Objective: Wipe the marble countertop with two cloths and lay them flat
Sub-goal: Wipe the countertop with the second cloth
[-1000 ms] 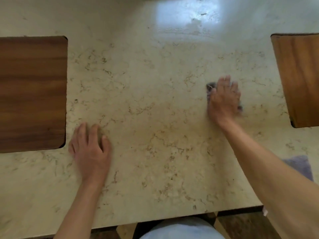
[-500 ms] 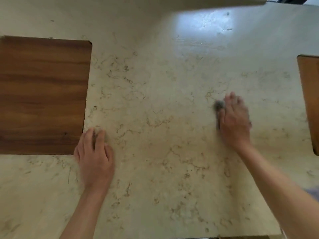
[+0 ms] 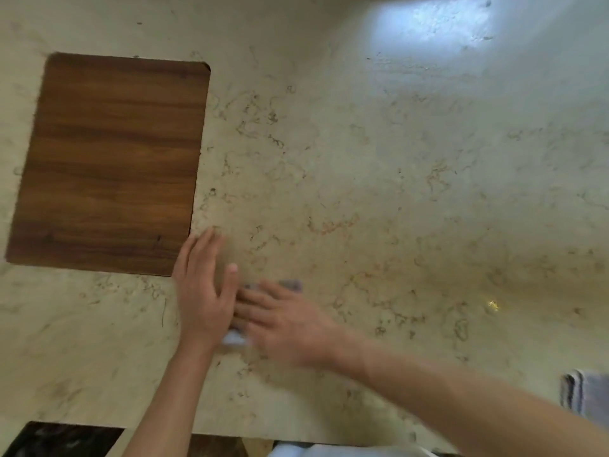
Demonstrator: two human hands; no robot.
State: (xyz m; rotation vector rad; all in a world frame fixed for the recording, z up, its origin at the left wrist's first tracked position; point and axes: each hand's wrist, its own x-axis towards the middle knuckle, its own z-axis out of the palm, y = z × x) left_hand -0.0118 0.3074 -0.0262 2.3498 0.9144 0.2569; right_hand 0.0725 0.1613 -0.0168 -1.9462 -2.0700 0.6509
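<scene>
The marble countertop (image 3: pixel 379 179) was cream with brown veining and carried a glare patch at its far right. A wooden board (image 3: pixel 108 166) lay inset at the left. The left hand (image 3: pixel 202 288) rested palm down just off the board's near right corner, fingers extended and flat, gripping nothing that could be seen. The right hand (image 3: pixel 283 321), blurred, lay flat beside it, its fingertips touching the left hand, fingers spread and pressed onto a grey cloth (image 3: pixel 291 285); the cloth showed beyond the fingers and again at the thumb side. A second grey cloth (image 3: pixel 586 394) lay folded at the counter's near right edge, well apart from both hands.
</scene>
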